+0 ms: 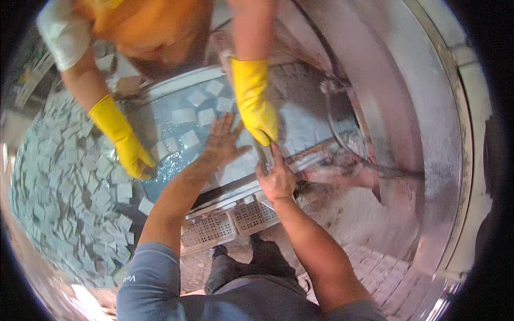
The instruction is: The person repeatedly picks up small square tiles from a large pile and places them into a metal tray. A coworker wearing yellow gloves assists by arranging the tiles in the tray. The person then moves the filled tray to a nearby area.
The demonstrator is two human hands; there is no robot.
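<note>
My left hand (224,142) lies flat, fingers spread, on pale square blocks at the near side of a steel tank of water (166,171). My right hand (277,179) grips the near end of a metal tray frame (316,154) at the tank's rim. Several white square blocks (183,116) float in the water. Across from me a person in an orange apron reaches in with two yellow rubber gloves: one glove (256,104) touches the frame just above my right hand, the other glove (124,140) rests on the tank's left edge.
A large heap of pale square blocks (64,187) covers the surface at left. A perforated plastic crate (225,222) sits below the tank by my legs. A big curved steel vat wall (396,107) fills the right side, above a tiled floor (375,270).
</note>
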